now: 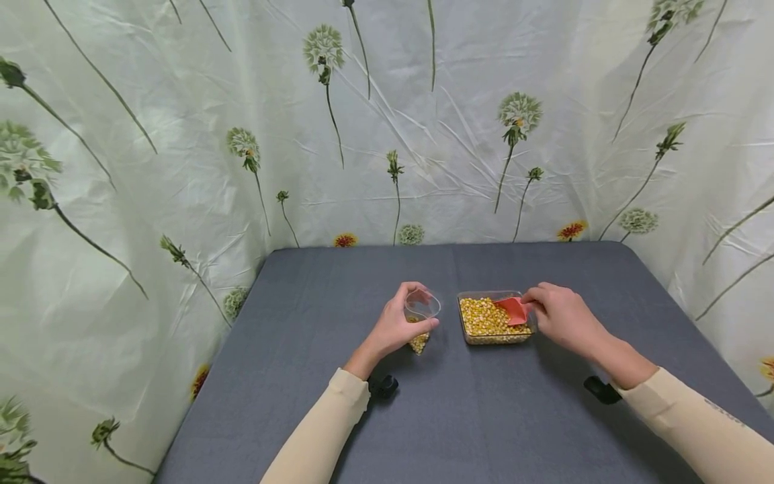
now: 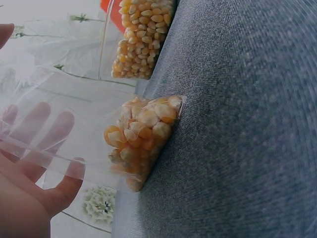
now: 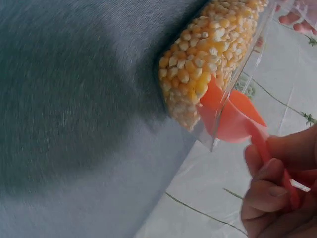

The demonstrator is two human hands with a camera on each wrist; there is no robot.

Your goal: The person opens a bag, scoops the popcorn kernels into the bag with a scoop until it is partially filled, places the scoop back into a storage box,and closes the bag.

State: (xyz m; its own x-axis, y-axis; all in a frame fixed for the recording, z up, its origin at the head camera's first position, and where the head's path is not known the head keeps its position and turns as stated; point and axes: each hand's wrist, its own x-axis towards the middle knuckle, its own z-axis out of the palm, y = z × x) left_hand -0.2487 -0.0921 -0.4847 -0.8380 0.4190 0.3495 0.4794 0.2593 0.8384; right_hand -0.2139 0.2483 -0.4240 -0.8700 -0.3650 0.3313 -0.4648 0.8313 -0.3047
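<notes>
Two clear containers of corn are in front of me through the cameras. The rectangular box [image 1: 484, 294] sits on the grey-blue table [image 1: 453, 417], filled almost to its rim with yellow and pale kernels [image 1: 484, 316]. To its left, apart from it, a transparent bag [image 2: 99, 94] stands with its mouth gaping upward. A small heap of corn [image 2: 143, 131] fills its lower end, which narrows to a corner and appears to touch the tabletop; the upper part is bare film.

I see the left hand [image 1: 399, 326] curved round the bag's upper part, thumb on one side and fingers spread on the other. The right hand [image 1: 562, 314] pinches the handle of a red scoop [image 1: 514, 311], thumb against curled fingers. I have the scoop's front edge among the kernels at the box's right side, its handle reaching out past the rim. The hands are well apart.
</notes>
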